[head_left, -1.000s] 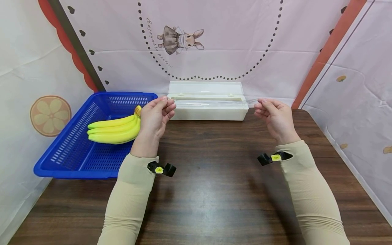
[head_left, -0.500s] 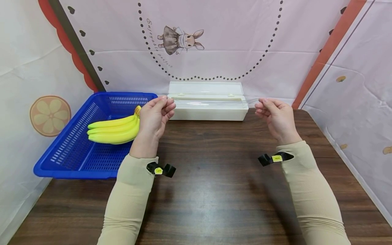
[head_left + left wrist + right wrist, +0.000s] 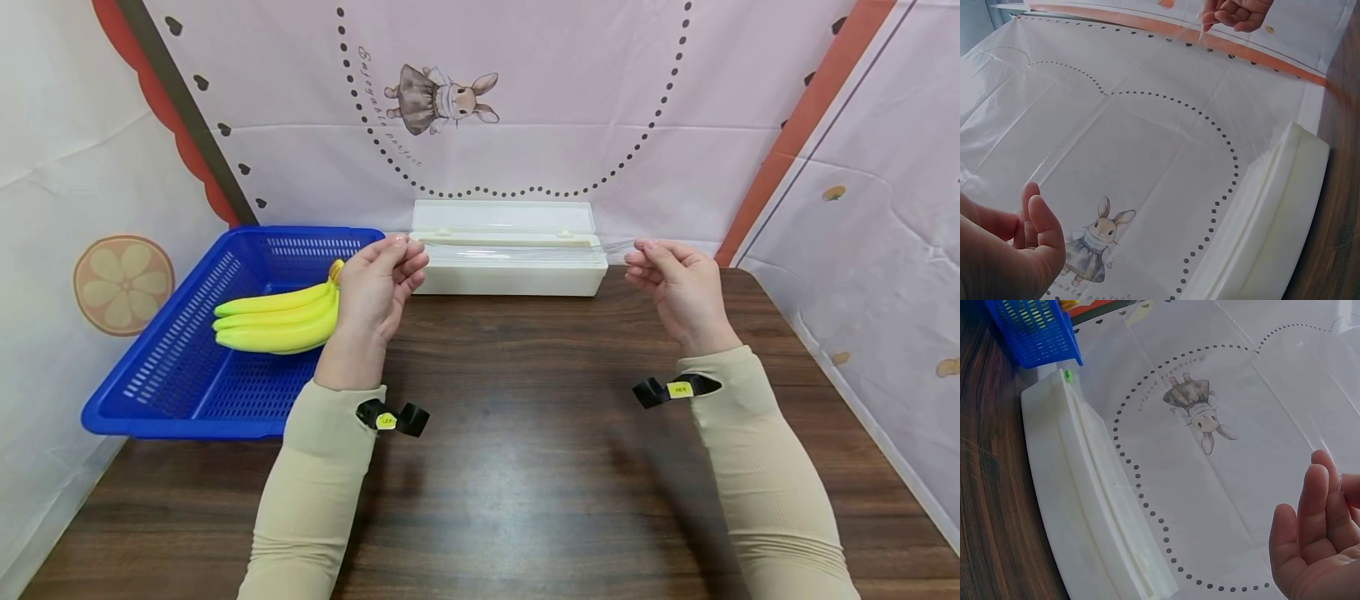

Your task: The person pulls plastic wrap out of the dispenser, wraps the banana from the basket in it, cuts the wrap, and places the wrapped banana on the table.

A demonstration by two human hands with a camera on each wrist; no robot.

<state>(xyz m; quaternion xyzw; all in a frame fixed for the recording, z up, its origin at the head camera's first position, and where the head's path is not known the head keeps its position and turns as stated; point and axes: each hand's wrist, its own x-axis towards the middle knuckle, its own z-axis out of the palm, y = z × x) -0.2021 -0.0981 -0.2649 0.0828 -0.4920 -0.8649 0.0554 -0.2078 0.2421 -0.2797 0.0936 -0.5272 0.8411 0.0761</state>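
A thin sheet of clear cling film [image 3: 525, 252] stretches between the two hands in front of a white cling film dispenser [image 3: 510, 282]. The dispenser lies lengthwise at the back of the table, its translucent lid [image 3: 502, 217] raised. At the film's left end, thumb and forefinger of the left hand [image 3: 371, 287] pinch a corner. The right hand [image 3: 678, 287] pinches the opposite corner, other fingers loosely bent. From the left wrist view, the film [image 3: 1222, 87] fans out in creases from the right hand [image 3: 1235, 14] toward the dispenser [image 3: 1266, 231].
Left of the dispenser stands a blue perforated plastic basket [image 3: 217, 428] with a bunch of yellow bananas [image 3: 277, 321] in it; the left hand overlaps the bunch in the head view. The table [image 3: 510, 433] is dark wood. A printed cloth backdrop [image 3: 570, 75] encloses its back and sides.
Both hands keep their pinch on the cling film and have barely shifted, the left one slightly to the left and the right one slightly to the right. Dispenser, basket and bananas stay put.
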